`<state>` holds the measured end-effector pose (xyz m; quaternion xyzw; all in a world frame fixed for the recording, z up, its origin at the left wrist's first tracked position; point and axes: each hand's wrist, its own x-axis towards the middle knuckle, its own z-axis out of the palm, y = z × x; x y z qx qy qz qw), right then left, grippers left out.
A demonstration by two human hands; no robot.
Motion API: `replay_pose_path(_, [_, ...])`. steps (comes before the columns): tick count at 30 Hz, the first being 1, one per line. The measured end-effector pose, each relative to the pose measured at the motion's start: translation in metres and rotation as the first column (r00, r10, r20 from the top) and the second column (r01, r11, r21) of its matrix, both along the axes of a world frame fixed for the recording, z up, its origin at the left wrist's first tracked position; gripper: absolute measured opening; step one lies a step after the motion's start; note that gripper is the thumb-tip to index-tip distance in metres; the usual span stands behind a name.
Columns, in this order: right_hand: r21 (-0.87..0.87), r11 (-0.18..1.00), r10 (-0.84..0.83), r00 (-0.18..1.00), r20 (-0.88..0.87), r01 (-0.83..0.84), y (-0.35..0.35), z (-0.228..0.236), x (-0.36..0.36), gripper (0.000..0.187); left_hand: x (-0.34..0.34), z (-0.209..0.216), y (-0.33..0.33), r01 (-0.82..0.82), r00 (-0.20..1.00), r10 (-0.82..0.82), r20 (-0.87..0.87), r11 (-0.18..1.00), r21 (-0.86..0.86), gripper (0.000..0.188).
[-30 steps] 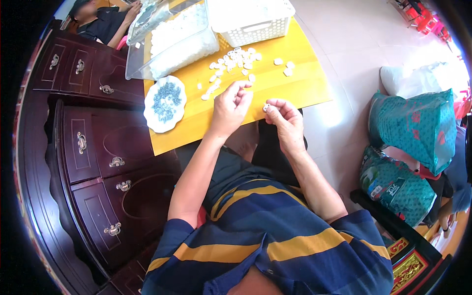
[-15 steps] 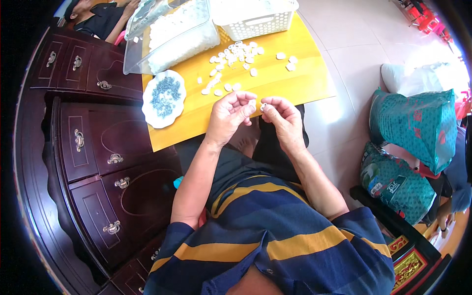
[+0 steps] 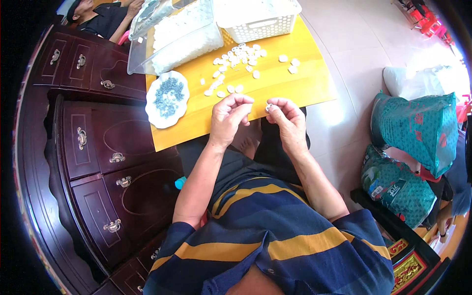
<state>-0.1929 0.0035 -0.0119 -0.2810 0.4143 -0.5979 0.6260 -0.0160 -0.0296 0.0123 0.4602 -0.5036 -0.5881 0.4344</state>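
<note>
Over the near edge of the yellow table, both my hands are raised with their fingertips a short gap apart. My right hand [image 3: 287,120] pinches a small white plastic piece [image 3: 268,107] with a dark spot on it. Thumb and forefinger of my left hand [image 3: 229,118] are pressed together; whatever they hold is too small to make out. Beyond them, small white plastic pieces [image 3: 256,74] lie scattered on the tabletop. To the left stands a white scalloped plate [image 3: 152,117] bearing a heap of small dark thin parts [image 3: 167,95].
A clear plastic bin [image 3: 140,66] of white pieces and a white perforated basket [image 3: 263,30] stand at the table's far side. Dark wooden drawers [image 3: 98,142] line the left. Teal bags [image 3: 418,132] are on the right. Another person [image 3: 105,22] sits at the far left.
The white piece seen at my left fingertips no longer shows clearly. My right hand still pinches its white piece. The view has shifted slightly; the table things lie as before.
</note>
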Motion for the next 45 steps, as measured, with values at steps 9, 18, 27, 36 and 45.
replay_pose_path(9, [0.041,0.999,-0.009,1.000,-0.001,0.009,0.000,0.000,0.000,0.017,0.000,-0.004,0.005,-0.094,0.993,0.097,-0.062,0.994,0.050,0.016])
replay_pose_path(18, [0.015,1.000,0.001,1.000,0.004,-0.001,0.000,0.000,0.002,0.017,0.010,-0.009,0.003,0.002,0.998,-0.004,-0.057,0.999,-0.040,0.026])
replay_pose_path(27, [0.018,1.000,0.023,0.999,-0.036,-0.022,0.001,-0.001,0.002,0.018,0.007,-0.003,0.004,0.008,0.997,-0.004,0.083,0.999,-0.047,0.026])
replay_pose_path(36, [-0.008,0.999,0.052,0.998,-0.037,-0.052,0.004,-0.004,0.003,0.018,0.001,0.003,0.011,-0.008,0.992,0.014,0.129,0.999,-0.045,0.021])
replay_pose_path(45, [0.009,0.998,0.069,0.994,-0.087,-0.068,0.004,-0.003,0.006,0.018,-0.005,0.006,0.013,-0.043,0.985,0.070,0.155,0.984,-0.171,0.016])
